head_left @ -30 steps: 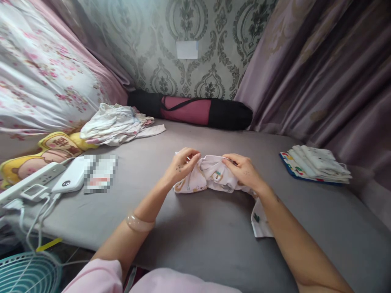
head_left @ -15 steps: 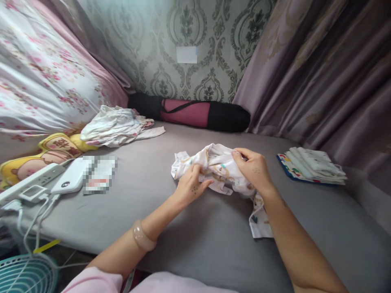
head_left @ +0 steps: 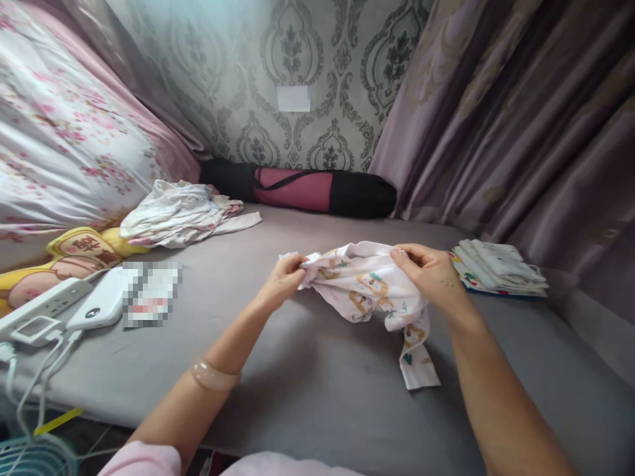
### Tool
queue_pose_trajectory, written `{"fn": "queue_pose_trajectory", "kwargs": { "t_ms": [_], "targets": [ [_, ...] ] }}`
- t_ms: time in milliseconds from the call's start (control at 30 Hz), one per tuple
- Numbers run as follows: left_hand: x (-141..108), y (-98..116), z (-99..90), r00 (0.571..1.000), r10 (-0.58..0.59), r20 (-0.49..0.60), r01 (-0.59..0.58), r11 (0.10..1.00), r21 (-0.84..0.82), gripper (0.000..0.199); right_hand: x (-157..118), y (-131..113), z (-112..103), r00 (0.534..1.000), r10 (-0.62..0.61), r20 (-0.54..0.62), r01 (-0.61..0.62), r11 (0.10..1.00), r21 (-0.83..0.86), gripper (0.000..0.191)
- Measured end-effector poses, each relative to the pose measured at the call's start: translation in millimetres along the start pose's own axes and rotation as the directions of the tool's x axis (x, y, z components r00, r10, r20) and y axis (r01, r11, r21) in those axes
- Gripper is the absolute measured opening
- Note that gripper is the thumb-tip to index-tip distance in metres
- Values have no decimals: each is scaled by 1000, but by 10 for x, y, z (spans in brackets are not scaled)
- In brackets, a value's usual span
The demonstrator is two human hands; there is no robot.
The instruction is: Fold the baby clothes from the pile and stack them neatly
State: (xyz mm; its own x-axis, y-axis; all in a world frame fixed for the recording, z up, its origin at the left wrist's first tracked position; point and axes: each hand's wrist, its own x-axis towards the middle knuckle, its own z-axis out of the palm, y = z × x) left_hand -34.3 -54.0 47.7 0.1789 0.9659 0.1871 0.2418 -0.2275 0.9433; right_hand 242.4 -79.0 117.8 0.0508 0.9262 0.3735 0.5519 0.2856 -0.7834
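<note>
A small white baby garment printed with tan animals and green leaves is stretched between my hands above the bed. Whether it is a top or trousers I cannot tell. My left hand is closed, pinching its gathered left end. At the upper right edge, my right hand grips the fabric between thumb and fingers. A white band runs along the top, and one narrow sleeve or leg with a white cuff hangs down at the right, below my right hand.
A folded cloth stack lies at the right. Crumpled light clothes sit at back left, near a black and maroon long bag. Left are a yellow pillow, a power strip, a white power bank and cables.
My left hand has moved left and now pinches the garment's left end, pulling the bunched cloth wider. My right hand has shifted slightly right with its edge. The view has turned slightly.
</note>
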Motion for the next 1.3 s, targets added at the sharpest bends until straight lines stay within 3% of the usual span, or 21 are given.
{"fn": "queue_pose_trajectory", "kwargs": {
  "t_ms": [100, 200, 333, 467, 533, 633, 733, 833, 933, 1100, 1300],
  "targets": [
    [-35, 199, -276, 993, -113, 20, 114, 983, -141, 9, 58, 158, -49, 993, 73, 88, -78, 995, 63, 38],
    [-68, 351, -444, 993, -85, 83, 89, 995, -47, 16, 74, 285, -6, 962, 126, 240, -157, 981, 114, 46],
    [-38, 341, -466, 978, -51, 201, 14, 983, 180, 40, 83, 415, 106, 935, 128, 332, -175, 978, 116, 48],
    [45, 187, -435, 950, -60, 306, -15, 971, 238, 46, 104, 480, 107, 918, 107, 383, -140, 988, 59, 46],
    [85, 131, -437, 957, -22, 290, -46, 973, 226, 45, 113, 486, 57, 907, 92, 411, -118, 992, 37, 43],
    [148, 117, -454, 981, 68, 180, -106, 971, 212, 44, 121, 459, -36, 876, 78, 476, -106, 994, 33, 42],
    [222, 185, -479, 974, 211, 82, -225, 939, 261, 41, 138, 380, -105, 838, 55, 543, -89, 995, 36, 43],
    [302, 308, -512, 947, 319, 47, -316, 889, 332, 38, 190, 253, -140, 874, 29, 485, -13, 999, -36, 40],
    [376, 468, -558, 938, 331, 102, -346, 876, 337, 37, 276, 104, -171, 935, 0, 354, 49, 990, -130, 38],
    [464, 840, -677, 907, 365, 210, -419, 833, 362, 34, 432, -159, -301, 942, -77, 327, 134, 979, -155, 36],
    [578, 1363, -890, 842, 540, -3, -473, 741, 477, 27, 640, -561, -468, 951, -237, 197, 281, 931, -233, 35]
  ]
}}
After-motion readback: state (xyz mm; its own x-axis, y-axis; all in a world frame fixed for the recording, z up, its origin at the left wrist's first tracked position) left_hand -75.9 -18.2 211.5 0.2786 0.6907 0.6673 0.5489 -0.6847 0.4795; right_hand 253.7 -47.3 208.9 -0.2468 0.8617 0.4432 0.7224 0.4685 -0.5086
